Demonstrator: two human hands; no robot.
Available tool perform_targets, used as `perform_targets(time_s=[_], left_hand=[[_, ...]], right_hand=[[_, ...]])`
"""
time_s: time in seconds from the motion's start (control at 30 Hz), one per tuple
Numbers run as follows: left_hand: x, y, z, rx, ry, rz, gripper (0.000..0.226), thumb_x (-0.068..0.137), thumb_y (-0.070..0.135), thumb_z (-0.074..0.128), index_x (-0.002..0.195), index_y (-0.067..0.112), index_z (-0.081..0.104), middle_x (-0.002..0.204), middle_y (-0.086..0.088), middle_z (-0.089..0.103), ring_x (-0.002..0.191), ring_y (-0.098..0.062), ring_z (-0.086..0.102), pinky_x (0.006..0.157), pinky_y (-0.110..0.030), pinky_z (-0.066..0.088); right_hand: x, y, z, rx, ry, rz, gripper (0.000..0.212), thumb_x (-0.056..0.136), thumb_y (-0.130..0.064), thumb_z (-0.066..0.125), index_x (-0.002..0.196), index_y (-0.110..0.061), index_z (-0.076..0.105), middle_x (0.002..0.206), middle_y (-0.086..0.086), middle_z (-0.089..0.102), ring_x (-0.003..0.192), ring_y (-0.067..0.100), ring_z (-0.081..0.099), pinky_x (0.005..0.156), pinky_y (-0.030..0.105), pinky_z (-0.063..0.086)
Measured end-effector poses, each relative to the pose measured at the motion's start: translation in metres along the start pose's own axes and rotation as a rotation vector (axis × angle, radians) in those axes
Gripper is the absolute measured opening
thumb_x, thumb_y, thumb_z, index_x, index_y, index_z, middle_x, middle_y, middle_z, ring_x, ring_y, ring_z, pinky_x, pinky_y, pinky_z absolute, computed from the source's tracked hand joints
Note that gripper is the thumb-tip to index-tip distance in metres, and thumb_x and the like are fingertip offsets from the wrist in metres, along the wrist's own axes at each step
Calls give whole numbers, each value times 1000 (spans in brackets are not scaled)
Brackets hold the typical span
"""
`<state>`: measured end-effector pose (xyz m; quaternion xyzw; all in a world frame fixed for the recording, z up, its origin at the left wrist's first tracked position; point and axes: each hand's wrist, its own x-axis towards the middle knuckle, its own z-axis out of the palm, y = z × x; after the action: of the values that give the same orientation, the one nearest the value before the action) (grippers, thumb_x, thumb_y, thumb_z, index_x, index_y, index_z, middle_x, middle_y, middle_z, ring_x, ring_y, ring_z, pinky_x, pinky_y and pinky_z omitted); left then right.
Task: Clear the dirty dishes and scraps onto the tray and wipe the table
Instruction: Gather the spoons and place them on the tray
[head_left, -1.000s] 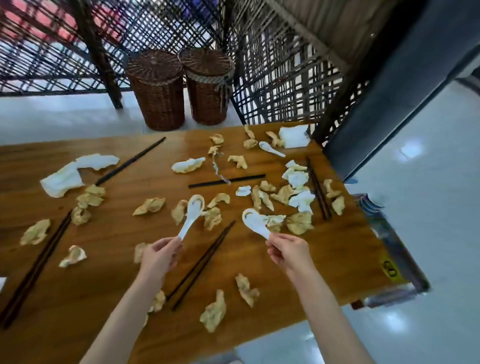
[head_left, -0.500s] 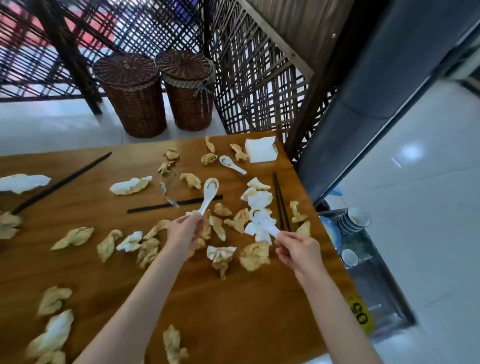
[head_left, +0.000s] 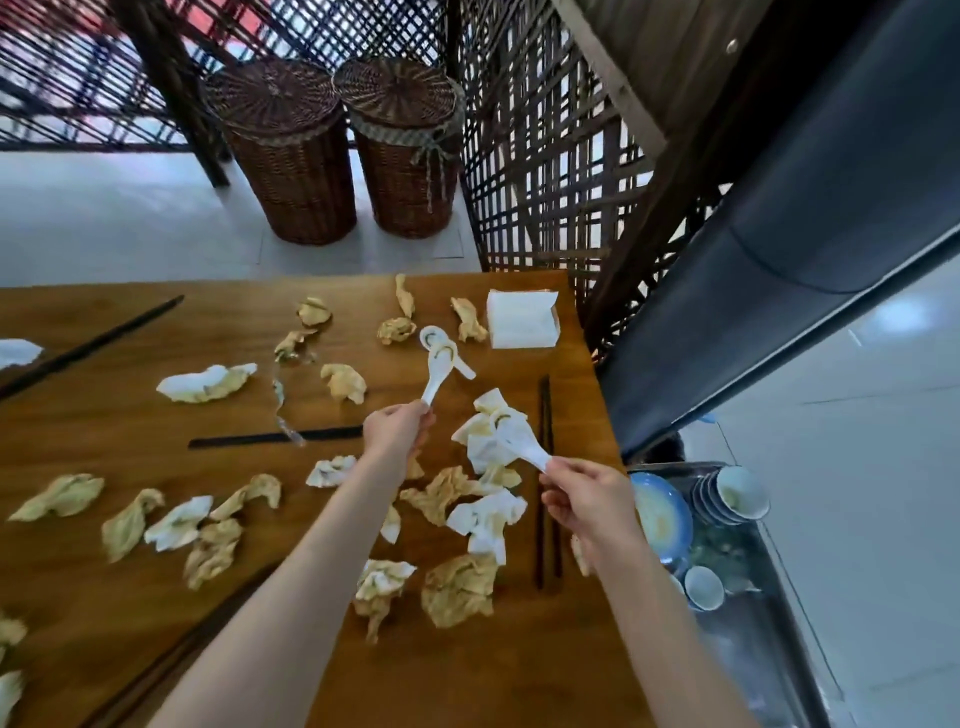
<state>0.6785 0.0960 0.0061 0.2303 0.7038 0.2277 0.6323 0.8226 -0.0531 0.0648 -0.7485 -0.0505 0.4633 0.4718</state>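
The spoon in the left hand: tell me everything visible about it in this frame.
The spoon in the left hand is a white soup spoon, ceramic by its look, with a short flat handle and a deep oval bowl. A yellowish-dark smear marks the inside of the bowl. The left hand pinches the handle's end, so the spoon is lifted above the wooden table, bowl tilted up and away from the person. In the image its bowl overlaps a second white spoon lying on the table; whether they touch cannot be told.

Restaurant: numbered wooden table (head_left: 467, 675), chopsticks (head_left: 545, 467), stacked bowls (head_left: 727, 499).
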Motion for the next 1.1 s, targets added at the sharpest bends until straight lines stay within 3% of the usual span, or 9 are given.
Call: perform_targets(time_s=[0.17, 0.33, 0.47, 0.57, 0.8, 0.97, 1.1], left_hand=[[5, 6, 27, -18, 53, -12, 9, 84, 21, 66, 78, 15, 66, 67, 4, 69, 58, -10, 54, 49, -23, 39], [11, 17, 51, -145, 14, -138, 11, 85, 22, 65, 87, 11, 66, 72, 2, 65, 53, -11, 46, 48, -25, 35], [16, 22, 63, -194, 32, -188, 11, 84, 20, 68, 88, 12, 63, 86, 3, 69, 70, -13, 54, 70, -30, 42], [18, 25, 70, -172, 36, -200, 12, 82, 19, 71, 84, 12, 61, 87, 4, 69, 72, -12, 53, 80, -32, 42], [23, 32, 80, -126, 43, -201, 20, 79, 23, 74, 82, 13, 57, 80, 4, 70, 76, -12, 58, 77, -32, 42], [28, 28, 80, -80, 53, -176, 25, 80, 28, 73, 92, 11, 60, 84, 3, 68, 78, -14, 57, 77, -33, 42], [37, 27, 76, -38, 130, -149, 39, 78, 40, 72, 99, 8, 61, 88, -3, 64, 77, -17, 58, 69, -31, 47]], right_hand=[[28, -12, -4, -48, -47, 40, 6, 85, -10, 66, 81, -14, 68, 78, 9, 70, 61, 14, 61, 54, 22, 52], [54, -20, -8, -77, -87, 63, 3, 85, -10, 67, 86, -13, 68, 81, 9, 71, 63, 15, 62, 58, 24, 52], [69, -22, -12, -72, -94, 90, 3, 85, -10, 67, 87, -11, 68, 83, 11, 70, 66, 17, 63, 59, 26, 52], [76, -21, -16, -58, -103, 99, 5, 85, -10, 67, 89, -11, 69, 83, 11, 70, 66, 18, 63, 59, 26, 52], [85, -23, -21, -59, -108, 102, 4, 86, -10, 65, 89, -11, 67, 83, 10, 70, 68, 18, 63, 63, 28, 54], [90, -26, -21, -47, -131, 107, 8, 86, -11, 65, 94, -10, 67, 85, 11, 69, 69, 17, 62, 64, 28, 54], [94, -30, -21, -43, -136, 101, 11, 86, -11, 65, 96, -9, 66, 87, 11, 69, 68, 17, 62, 62, 27, 53]])
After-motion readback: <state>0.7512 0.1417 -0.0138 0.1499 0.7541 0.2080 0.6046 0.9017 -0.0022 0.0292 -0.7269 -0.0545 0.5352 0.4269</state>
